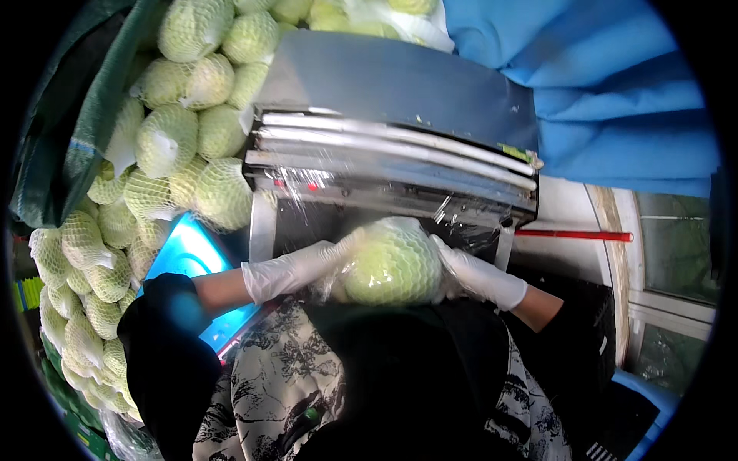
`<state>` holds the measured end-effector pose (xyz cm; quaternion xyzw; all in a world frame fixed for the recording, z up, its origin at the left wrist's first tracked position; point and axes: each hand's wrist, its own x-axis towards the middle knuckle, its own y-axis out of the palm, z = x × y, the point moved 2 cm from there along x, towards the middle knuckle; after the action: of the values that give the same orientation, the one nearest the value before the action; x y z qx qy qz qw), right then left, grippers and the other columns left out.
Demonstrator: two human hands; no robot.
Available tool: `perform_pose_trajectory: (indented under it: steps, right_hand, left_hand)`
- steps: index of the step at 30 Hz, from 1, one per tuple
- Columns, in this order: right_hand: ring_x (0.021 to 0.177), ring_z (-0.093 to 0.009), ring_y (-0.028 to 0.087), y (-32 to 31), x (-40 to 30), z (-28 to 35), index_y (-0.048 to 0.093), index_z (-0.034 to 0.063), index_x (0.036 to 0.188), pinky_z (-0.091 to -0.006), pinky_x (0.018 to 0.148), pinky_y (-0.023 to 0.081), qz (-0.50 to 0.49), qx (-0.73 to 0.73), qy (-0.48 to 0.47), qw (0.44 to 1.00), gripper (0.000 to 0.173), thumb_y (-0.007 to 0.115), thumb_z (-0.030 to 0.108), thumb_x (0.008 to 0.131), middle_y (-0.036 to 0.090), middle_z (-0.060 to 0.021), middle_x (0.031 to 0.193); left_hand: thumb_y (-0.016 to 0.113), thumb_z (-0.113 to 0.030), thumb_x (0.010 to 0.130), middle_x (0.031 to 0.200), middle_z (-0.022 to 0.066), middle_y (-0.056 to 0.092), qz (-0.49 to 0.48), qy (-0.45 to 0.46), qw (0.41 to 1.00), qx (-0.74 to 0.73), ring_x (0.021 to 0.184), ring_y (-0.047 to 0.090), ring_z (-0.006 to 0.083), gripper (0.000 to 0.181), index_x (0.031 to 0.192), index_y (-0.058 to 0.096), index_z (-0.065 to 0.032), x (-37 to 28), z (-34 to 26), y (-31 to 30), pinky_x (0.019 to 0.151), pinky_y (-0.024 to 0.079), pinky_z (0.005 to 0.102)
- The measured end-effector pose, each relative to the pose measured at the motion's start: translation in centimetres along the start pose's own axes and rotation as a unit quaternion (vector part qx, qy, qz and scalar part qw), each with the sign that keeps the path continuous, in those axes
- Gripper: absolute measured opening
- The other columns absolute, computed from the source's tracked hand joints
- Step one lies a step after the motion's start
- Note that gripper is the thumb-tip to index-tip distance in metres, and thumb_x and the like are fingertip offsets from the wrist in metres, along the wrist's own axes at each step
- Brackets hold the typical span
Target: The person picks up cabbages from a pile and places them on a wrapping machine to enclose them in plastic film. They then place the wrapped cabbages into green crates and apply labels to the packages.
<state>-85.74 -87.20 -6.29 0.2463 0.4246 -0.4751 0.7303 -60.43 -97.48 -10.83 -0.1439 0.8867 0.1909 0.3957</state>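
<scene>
A pale green cabbage (393, 266) in white foam netting, with clear plastic film around it, is held between my two gloved hands close to my body. My left hand (331, 253), in a white glove, presses on its left side, and my right hand (466, 269), gloved alike, on its right side; the fingertips of both are partly hidden. Just beyond stands a film wrapping machine (398, 86) with white rollers (398, 151) across its front. Loose clear film (473, 222) hangs at the machine's near edge.
Many netted cabbages (167, 138) are piled at the left and behind the machine. A bright blue panel (193, 253) lies by my left forearm. Blue cloth (611, 104) hangs at the upper right, above a red rod (576, 234). A dark green sack (86, 138) is at the upper left.
</scene>
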Motion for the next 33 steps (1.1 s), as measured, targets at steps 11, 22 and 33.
perform_pose_trajectory:
  steps: [11, 22, 33]
  right_hand:
    - [0.131, -0.046, 0.035, -1.2, -3.9, -7.3, 0.05, 0.0057, 0.132, -0.0549, 0.109, 0.029, -0.4, -0.388, -0.315, 0.768, 0.071, 0.07, 0.005, 0.064, 0.038, -0.0248, 0.14]
    - [0.071, -0.02, 0.063, 0.1, -3.4, -5.3, 0.06, 0.0035, 0.078, -0.0349, 0.075, 0.051, -0.387, -0.061, -0.377, 0.839, 0.011, 0.055, 0.008, 0.087, 0.063, -0.006, 0.071]
    - [0.054, -0.004, 0.033, 1.5, -2.0, -4.7, 0.051, 0.0068, 0.084, -0.0232, 0.049, 0.026, -0.366, 0.417, -0.305, 0.774, 0.016, 0.052, 0.016, 0.097, 0.034, 0.0057, 0.062]
  left_hand:
    - [0.079, -0.008, 0.055, 0.134, 0.018, 0.046, -0.276, 0.288, 0.702, 0.59, 0.124, 0.045, 0.0371, 0.078, 0.128, 0.053, -0.0159, -8.5, 0.2, -1.9, 0.103, 0.039, 0.0456]
    - [0.057, -0.022, 0.094, 0.09, 0.0089, 0.062, -0.29, 0.438, 0.821, 0.225, 0.087, 0.062, 0.0243, 0.015, 0.092, 0.054, -0.008, -7.7, 4.5, 0.0, 0.084, 0.047, 0.0341]
    - [0.058, -0.018, 0.096, 0.066, -0.0067, 0.038, -0.396, 0.346, 0.838, -0.148, 0.061, 0.033, 0.0042, 0.021, 0.08, 0.044, -0.0127, -3.6, 4.3, 0.7, 0.054, 0.03, 0.0209]
